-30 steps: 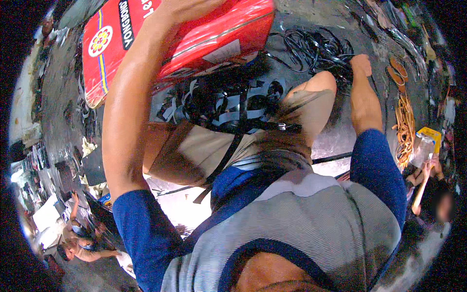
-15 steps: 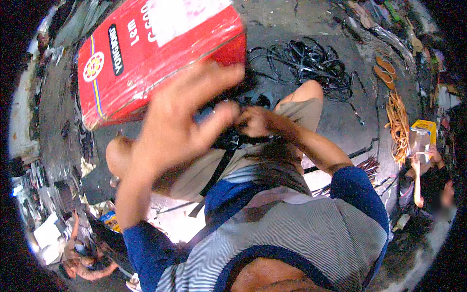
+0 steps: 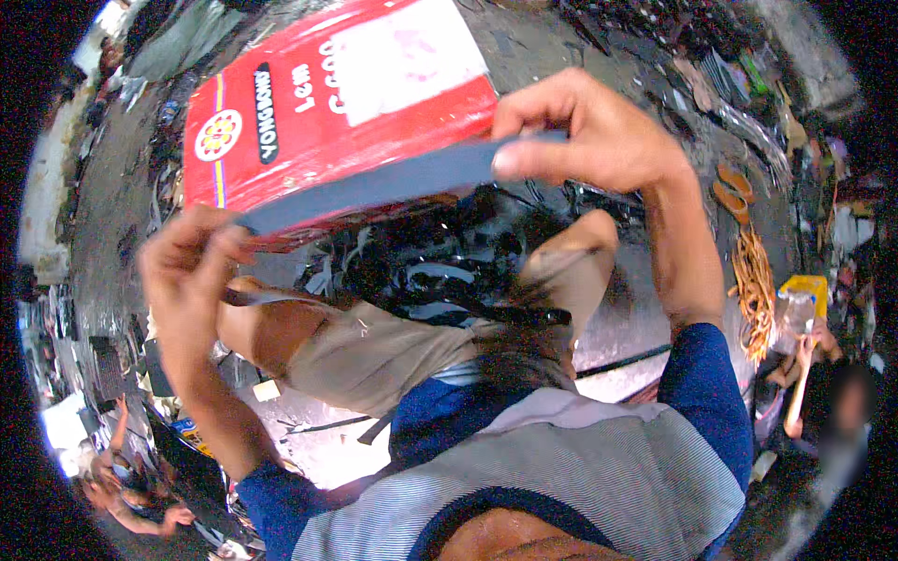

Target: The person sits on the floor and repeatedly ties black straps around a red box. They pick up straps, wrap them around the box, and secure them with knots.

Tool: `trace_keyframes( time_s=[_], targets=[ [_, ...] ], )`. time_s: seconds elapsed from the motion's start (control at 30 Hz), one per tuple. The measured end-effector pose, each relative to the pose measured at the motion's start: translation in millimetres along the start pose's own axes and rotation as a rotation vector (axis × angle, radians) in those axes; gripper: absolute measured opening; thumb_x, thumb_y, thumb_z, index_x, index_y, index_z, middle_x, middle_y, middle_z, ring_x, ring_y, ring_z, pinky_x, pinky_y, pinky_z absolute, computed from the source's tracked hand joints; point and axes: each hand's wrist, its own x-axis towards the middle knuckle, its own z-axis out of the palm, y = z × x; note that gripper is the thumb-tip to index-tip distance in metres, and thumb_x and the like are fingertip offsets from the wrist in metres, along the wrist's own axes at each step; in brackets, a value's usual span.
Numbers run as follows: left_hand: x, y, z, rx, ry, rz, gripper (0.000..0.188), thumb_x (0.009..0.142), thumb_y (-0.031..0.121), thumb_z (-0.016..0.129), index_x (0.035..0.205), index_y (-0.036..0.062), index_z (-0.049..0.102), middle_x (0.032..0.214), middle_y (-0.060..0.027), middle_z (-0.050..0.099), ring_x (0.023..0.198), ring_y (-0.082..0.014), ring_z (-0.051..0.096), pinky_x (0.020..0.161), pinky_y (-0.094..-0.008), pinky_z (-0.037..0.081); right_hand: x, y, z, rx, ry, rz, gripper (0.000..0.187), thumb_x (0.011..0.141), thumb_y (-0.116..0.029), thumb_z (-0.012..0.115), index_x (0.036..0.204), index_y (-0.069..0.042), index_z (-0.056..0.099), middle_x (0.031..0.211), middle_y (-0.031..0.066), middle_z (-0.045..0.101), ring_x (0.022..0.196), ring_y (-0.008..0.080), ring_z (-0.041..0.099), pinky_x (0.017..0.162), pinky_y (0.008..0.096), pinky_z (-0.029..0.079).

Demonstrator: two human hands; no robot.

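Observation:
A flat dark blue-grey strip (image 3: 374, 187) is stretched across the near edge of a large red rectangular tin (image 3: 281, 140) with a white patch on top. My right hand (image 3: 599, 136) pinches the strip's right end between thumb and bent fingers, by the tin's right corner. At the near left corner, my left hand (image 3: 196, 252) is closed on the other end, slightly blurred. What the tin rests on is hidden. Shiny black material (image 3: 430, 271) lies below it, between my bent legs.
Orange-brown sandals (image 3: 734, 194) and a bundle of tan cord (image 3: 753, 290) lie on the floor at right. Another person (image 3: 832, 402) sits at the far right beside a yellow box (image 3: 806, 292). A second person (image 3: 131, 477) is at lower left. Scraps line both sides.
My right hand has moved from my lap up to the tin's right corner. My left hand has drawn back to its left corner. The blue-grey strip now spans between them.

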Motion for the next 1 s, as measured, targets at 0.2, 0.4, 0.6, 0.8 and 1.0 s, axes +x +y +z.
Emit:
trace_keyframes(
  time_s=[0.2, 0.4, 0.6, 0.8, 1.0],
  targets=[
    [65.2, -47.6, -121.0, 0.213, 0.025, -0.086, 0.018, 0.092, 0.024, 0.07, 0.086, 0.0075, 0.068, 0.068, 0.0023, 0.062, 0.055, -0.0039, 0.047, 0.049, -0.0238, 0.032, 58.2, -20.6, -46.9, -0.261, 0.079, 0.056, 0.023, 0.098, -0.027, 0.07, 0.091, -0.005, 0.069, 0.069, -0.0053, 0.06, 0.06, 0.0029, 0.051, 0.053, 0.0225, 0.04],
    [108.3, -102.6, -168.7, 1.019, -0.021, -0.305, 0.021, 0.084, 0.017, 0.071, 0.101, 0.0035, 0.07, 0.094, -0.0104, 0.072, 0.084, -0.024, 0.067, 0.075, -0.0361, 0.051, 92.1, -11.7, -46.0, -0.715, 0.152, -0.112, 0.017, 0.091, -0.013, 0.068, 0.095, 0.004, 0.071, 0.08, 0.013, 0.071, 0.074, 0.0163, 0.064, 0.071, 0.0348, 0.052],
    [144.6, 0.3, 55.4, 0.209, 0.113, 0.531, 0.049, 0.082, 0.017, 0.08, 0.127, 0.005, 0.066, 0.122, -0.0145, 0.069, 0.113, -0.0264, 0.065, 0.099, -0.0395, 0.052, 95.6, -9.6, -19.7, -0.624, 0.281, 0.003, 0.018, 0.084, -0.009, 0.075, 0.099, 0.002, 0.071, 0.078, 0.0077, 0.071, 0.071, 0.014, 0.064, 0.067, 0.0322, 0.052],
    [153.1, 18.0, 140.7, 0.01, -0.079, 0.359, 0.024, 0.083, 0.011, 0.075, 0.103, -0.0008, 0.072, 0.091, -0.0166, 0.074, 0.08, -0.0217, 0.072, 0.074, -0.0374, 0.058, 91.4, 0.9, -18.0, -0.784, 0.499, -0.13, 0.021, 0.078, -0.014, 0.078, 0.095, -0.004, 0.07, 0.083, 0.0124, 0.073, 0.067, 0.0243, 0.068, 0.064, 0.0371, 0.054],
    [146.9, 10.9, 144.2, 0.036, 0.042, 0.527, 0.015, 0.083, 0.01, 0.072, 0.094, 0.0, 0.074, 0.09, -0.0155, 0.067, 0.079, -0.0307, 0.068, 0.074, -0.0409, 0.055, 82.1, 6.9, -13.0, -0.945, 0.545, -0.303, 0.015, 0.082, -0.021, 0.078, 0.09, -0.008, 0.074, 0.086, 0.0087, 0.065, 0.086, 0.0302, 0.067, 0.074, 0.0418, 0.054]
  ],
)
